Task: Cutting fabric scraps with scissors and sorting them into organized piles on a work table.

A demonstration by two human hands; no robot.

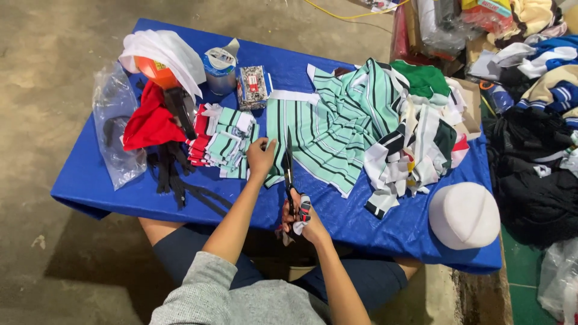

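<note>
Right hand [301, 219] grip clenched on scissors [289, 168], blades beside left-hand-pinned [260, 157] striped cloth [319, 135].

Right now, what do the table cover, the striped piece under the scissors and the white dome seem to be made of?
Table cover: probably woven plastic tarpaulin, blue, slightly shiny, creased. Striped piece: soft knit fabric, matte, mint with dark stripes, it folds limply. White dome: likely a fabric cap, matte, smooth; hard to confirm. Scissors: dark metal blades, handles wrapped in cloth.
</note>
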